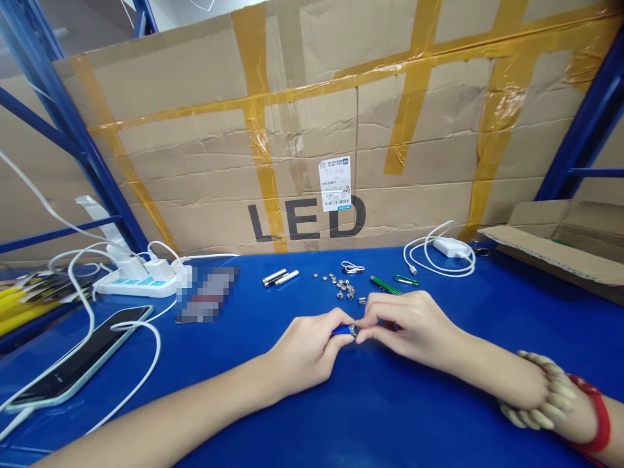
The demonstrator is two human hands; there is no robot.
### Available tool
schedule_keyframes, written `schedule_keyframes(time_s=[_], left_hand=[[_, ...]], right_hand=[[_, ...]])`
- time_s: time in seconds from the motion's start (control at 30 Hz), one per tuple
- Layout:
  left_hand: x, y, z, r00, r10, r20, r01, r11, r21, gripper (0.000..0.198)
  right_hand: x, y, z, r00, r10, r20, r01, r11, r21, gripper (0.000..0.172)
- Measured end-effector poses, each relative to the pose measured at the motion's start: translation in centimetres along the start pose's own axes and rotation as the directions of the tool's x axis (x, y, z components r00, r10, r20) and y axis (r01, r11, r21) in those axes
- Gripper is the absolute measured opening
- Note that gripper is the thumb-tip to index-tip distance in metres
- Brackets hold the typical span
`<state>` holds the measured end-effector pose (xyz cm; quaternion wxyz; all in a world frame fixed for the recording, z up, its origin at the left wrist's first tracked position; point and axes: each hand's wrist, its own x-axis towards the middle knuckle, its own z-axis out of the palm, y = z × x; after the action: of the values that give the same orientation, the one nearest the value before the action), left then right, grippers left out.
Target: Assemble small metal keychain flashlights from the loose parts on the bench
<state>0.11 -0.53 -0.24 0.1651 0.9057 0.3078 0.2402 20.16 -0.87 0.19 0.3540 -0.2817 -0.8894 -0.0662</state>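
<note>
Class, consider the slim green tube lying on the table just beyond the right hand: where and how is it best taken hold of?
Probably pinch the green tube across its middle, from above: it is slim, lies flat, and the right hand crowds its near end, with a green carabiner just to its right.

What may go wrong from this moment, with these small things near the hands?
The blue tube might slip, because the left hand and right hand meet at its small silver end.
Small metal pieces lie loose beyond the hands; a bump could scatter them.
The left forearm may catch the white cable looping beside it.
</note>
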Motion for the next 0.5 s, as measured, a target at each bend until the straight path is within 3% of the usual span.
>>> schedule_keyframes(time_s=[0.5], left_hand=[[0.12, 0.14, -0.11, 1.000, 0.002, 0.026, -0.002, 1.000, 0.010, 0.016]], right_hand=[[-0.07, -0.02, -0.03, 0.996, 0.087, -0.002, -0.087, 0.992, 0.087, 0.025]])
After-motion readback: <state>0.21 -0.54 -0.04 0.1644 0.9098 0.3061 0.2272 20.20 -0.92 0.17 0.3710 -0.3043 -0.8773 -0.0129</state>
